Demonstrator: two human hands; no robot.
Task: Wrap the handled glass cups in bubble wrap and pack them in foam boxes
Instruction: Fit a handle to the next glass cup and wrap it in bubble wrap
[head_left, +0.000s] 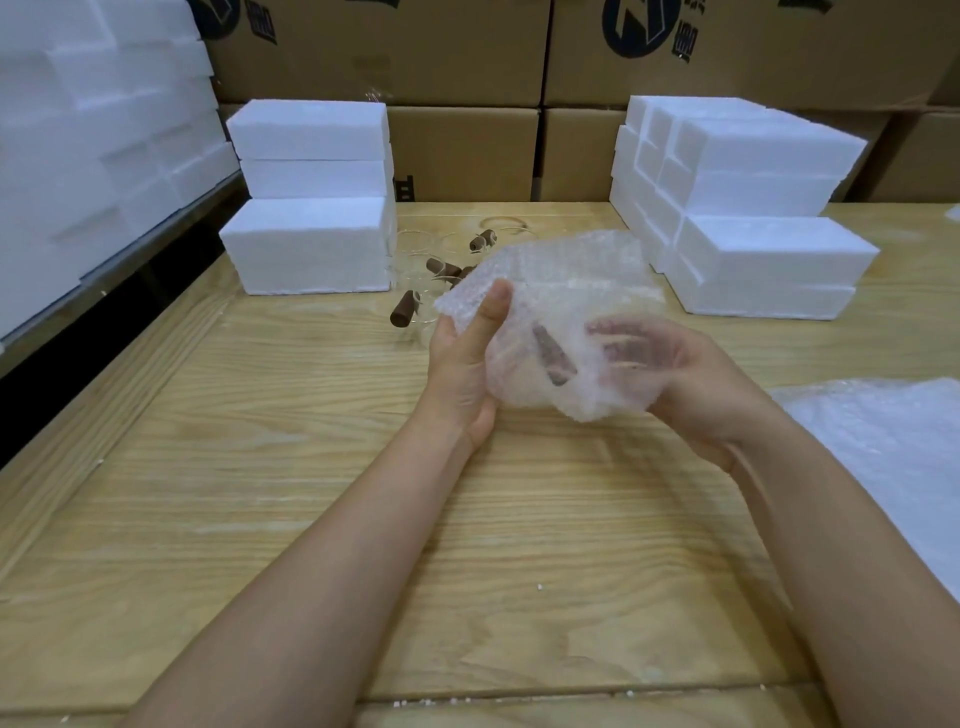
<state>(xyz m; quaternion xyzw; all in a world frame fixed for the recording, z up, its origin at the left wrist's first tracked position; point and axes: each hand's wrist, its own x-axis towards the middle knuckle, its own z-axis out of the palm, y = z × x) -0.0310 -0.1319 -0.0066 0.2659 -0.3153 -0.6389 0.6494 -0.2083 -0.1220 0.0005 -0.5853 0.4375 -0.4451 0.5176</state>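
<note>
A sheet of bubble wrap (561, 291) is bundled around a glass cup whose brown handle (553, 356) shows through it, held above the wooden table (311, 493). My left hand (465, 364) grips the bundle's left side, thumb up on the wrap. My right hand (675, 374) holds the right side, its fingers tucked under the wrap and seen through it. Behind the bundle, several bare glass cups with brown handles (441, 267) lie on the table. White foam boxes are stacked at the left (311, 244) and at the right (769, 260).
More bubble wrap sheets (893, 457) lie at the table's right edge. A wall of foam boxes (93, 135) stands on a shelf at the far left. Cardboard cartons (467, 150) line the back.
</note>
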